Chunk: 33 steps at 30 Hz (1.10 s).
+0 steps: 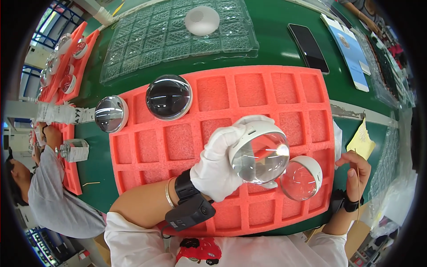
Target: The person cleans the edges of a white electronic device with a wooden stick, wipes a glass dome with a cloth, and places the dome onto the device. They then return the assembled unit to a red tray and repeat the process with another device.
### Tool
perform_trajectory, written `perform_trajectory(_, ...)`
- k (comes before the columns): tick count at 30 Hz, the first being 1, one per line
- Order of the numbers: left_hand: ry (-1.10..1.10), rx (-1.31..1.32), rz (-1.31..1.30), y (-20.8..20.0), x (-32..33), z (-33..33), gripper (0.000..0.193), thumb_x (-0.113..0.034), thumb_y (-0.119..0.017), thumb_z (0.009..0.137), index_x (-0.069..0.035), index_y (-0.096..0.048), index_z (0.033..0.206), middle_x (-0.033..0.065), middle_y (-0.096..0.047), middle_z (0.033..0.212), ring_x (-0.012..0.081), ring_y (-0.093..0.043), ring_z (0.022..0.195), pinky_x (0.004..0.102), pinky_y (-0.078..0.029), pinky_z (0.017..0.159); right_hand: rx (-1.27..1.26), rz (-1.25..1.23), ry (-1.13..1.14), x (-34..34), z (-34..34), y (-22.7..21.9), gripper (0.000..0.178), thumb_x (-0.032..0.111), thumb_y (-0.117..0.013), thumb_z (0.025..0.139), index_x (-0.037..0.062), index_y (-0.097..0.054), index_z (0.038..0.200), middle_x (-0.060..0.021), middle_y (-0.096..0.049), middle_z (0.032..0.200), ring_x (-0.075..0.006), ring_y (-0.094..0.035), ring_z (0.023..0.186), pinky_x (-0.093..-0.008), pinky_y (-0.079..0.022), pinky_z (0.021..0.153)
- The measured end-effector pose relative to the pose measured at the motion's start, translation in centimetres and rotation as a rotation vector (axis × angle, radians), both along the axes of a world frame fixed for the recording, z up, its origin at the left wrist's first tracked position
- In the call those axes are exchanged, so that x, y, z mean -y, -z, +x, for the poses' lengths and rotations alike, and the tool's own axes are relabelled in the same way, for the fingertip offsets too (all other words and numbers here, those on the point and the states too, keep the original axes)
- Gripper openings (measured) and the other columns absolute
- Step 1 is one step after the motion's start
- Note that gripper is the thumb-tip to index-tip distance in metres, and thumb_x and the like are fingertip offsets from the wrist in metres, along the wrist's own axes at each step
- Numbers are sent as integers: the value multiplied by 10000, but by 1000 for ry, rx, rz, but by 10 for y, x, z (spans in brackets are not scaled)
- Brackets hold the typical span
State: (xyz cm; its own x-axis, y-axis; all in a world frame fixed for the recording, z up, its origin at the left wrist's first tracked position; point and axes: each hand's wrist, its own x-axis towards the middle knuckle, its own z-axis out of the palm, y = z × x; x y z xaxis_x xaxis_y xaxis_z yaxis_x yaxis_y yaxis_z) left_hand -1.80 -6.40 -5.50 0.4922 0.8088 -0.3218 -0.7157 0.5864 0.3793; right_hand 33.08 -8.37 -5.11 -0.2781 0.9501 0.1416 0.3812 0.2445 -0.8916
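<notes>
A green table [275, 42] spreads beneath everything, and the largest thing on it is a coral-red foam tray [267, 107] divided into rows of square compartments. Beyond its far edge lies a clear plastic tray [151, 35] with many moulded cells. Off to the left, a co-worker in a grey sleeve [62, 196] sits near more red foam [91, 46] carrying further domes. A blue and white leaflet [347, 49] lies at the far right, with a dark-screened phone [309, 49] just to its left. The left hand [222, 162], in a white glove, grasps a clear dome with a white ring [260, 155], holding it tilted above the foam tray. A dark glossy dome [169, 97] sits on the tray's far left part, a second clear dome [302, 178] rests tilted at its near right, and a smaller-looking dark dome [110, 114] stands at its left edge. The bare right hand [357, 173] is beside the tray's right edge, fingers loosely curled; a thin tan strand [358, 191] runs across it, whether gripped I cannot tell. Smaller still are a white perforated cap [202, 21] on the plastic tray and a yellow paper scrap [361, 140] near the right hand.
</notes>
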Motion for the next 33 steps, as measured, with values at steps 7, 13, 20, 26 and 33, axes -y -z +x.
perform_trajectory(7,-9,19,-18,0,1,0,482,-291,-451,908,-10,-466,1300,125,-555,1257,237,-531,1188,444,-448,1021,-2,-14,16,-2,-1,2,432,352,-592,915,-28,-598,1121,-118,-624,861,-203,-594,800,-336,-424,795)
perform_trajectory(13,-26,59,66,1,4,8,465,-260,-454,907,-12,-464,1300,131,-570,1236,256,-528,1191,450,-454,1010,-24,25,66,1,0,-4,418,327,-624,881,-46,-631,1070,-135,-653,825,-201,-589,764,-326,-442,746)
perform_trajectory(20,-6,-21,-80,-9,3,-5,584,-494,-428,891,-54,-498,1268,216,-609,1104,416,-666,816,413,-554,479,-70,-53,107,1,-11,-5,452,342,-666,856,-69,-643,1043,-143,-677,849,-215,-627,799,-328,-466,760)
perform_trajectory(26,-34,31,-81,-5,-5,-9,722,-625,-406,850,-28,-507,1242,182,-623,1101,413,-675,784,384,-555,474,-64,-66,63,-2,-14,-8,457,350,-672,856,-65,-646,1046,-140,-680,852,-207,-624,800,-314,-464,765)
perform_trajectory(33,10,-397,299,-14,-7,20,444,-81,-596,858,-72,-457,1279,136,-588,1068,237,-639,848,331,-524,635,-50,-60,102,9,3,-12,420,339,-671,858,-33,-663,1055,-132,-684,864,-211,-636,820,-316,-474,768)
